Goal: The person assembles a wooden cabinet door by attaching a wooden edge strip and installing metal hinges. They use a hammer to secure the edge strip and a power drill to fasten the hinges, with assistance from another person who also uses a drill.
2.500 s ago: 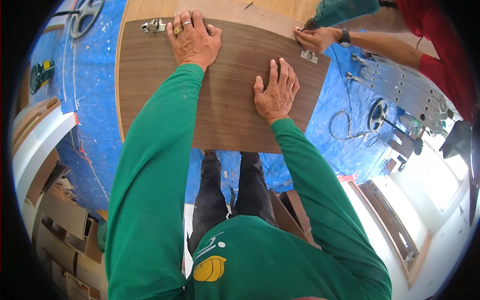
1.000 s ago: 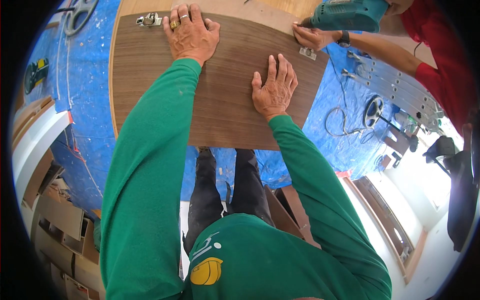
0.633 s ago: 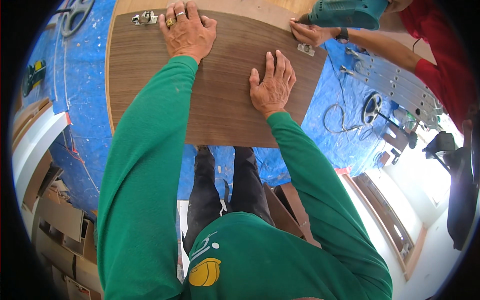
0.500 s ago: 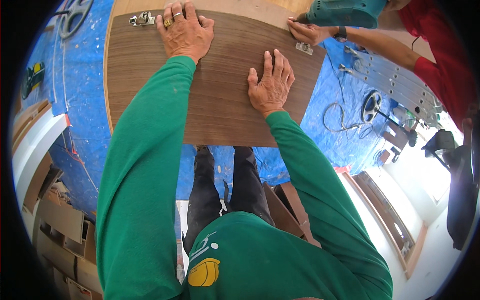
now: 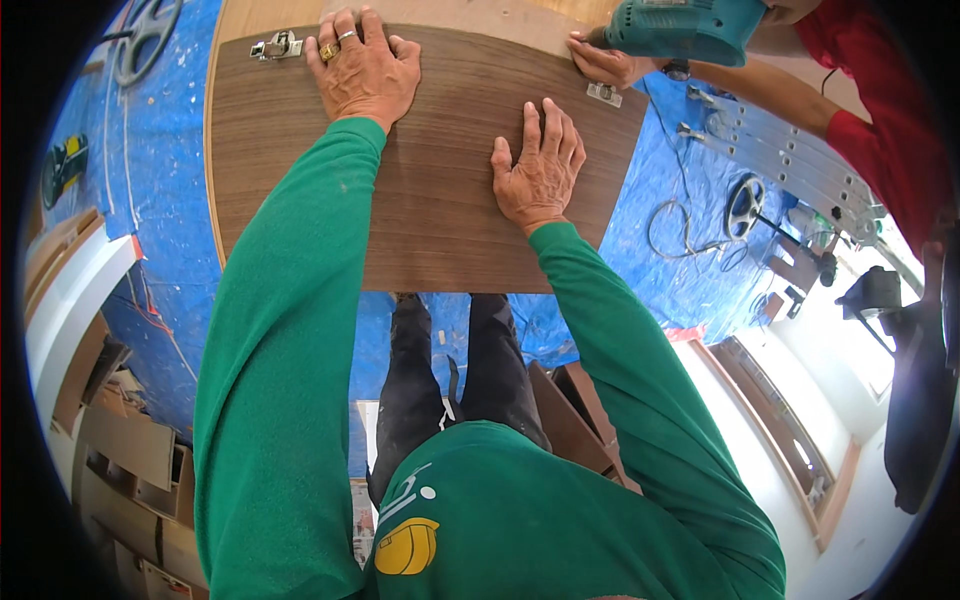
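Observation:
A brown wood-grain panel [image 5: 440, 190] lies flat before me. My left hand [image 5: 365, 70] rests on its far part, palm down with fingers extended, two rings on it. Just left of that hand sits a metal cabinet hinge [image 5: 276, 46]. Farther right and nearer to me, my right hand [image 5: 541, 170] lies flat on the panel, fingers spread. A second hinge [image 5: 604, 94] is at the panel's right edge. Beside it, a co-worker's hand [image 5: 608, 62] is at the front end of a teal power drill [image 5: 682, 28]; the drill's tip is hidden by the fingers.
Blue tarp [image 5: 165, 225] covers the floor. To the right are an aluminium ladder [image 5: 775, 150], a cable [image 5: 672, 235] and a round black handwheel [image 5: 744, 205]. Wooden boards [image 5: 590, 400] lean near my legs. Cabinet parts [image 5: 125, 450] stand at lower left. The co-worker's red sleeve [image 5: 890, 130] is at upper right.
The whole view has shifted slightly, with the panel and hands a little farther left. Both my hands keep their places on the panel. The co-worker's drill stays near the right hinge.

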The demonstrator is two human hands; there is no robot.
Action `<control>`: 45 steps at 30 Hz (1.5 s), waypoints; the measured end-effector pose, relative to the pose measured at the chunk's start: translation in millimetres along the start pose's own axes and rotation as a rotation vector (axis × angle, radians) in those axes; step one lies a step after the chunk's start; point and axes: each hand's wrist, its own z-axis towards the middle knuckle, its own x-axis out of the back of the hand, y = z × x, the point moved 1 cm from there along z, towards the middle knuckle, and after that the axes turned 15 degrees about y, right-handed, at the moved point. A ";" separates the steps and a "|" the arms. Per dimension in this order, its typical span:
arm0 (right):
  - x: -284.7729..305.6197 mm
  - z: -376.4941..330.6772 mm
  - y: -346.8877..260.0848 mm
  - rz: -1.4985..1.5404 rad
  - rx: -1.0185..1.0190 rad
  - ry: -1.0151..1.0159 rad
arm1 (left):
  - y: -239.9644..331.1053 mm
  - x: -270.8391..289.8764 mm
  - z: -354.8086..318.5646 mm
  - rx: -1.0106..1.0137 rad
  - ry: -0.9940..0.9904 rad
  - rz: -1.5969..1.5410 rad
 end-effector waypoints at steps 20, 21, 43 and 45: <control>-0.8 -0.3 0.6 -0.003 0.005 -0.001 | 0.4 2.1 1.2 -0.006 0.004 -0.013; -1.4 -0.9 1.2 -0.005 0.005 -0.003 | 1.1 2.6 1.6 -0.003 -0.006 -0.010; 199.6 212.8 -24.0 -0.012 -0.242 0.308 | 0.0 11.8 4.2 0.034 -0.127 0.021; 192.6 235.9 -15.2 0.000 -0.291 0.243 | 5.2 9.4 5.7 0.040 -0.109 -0.014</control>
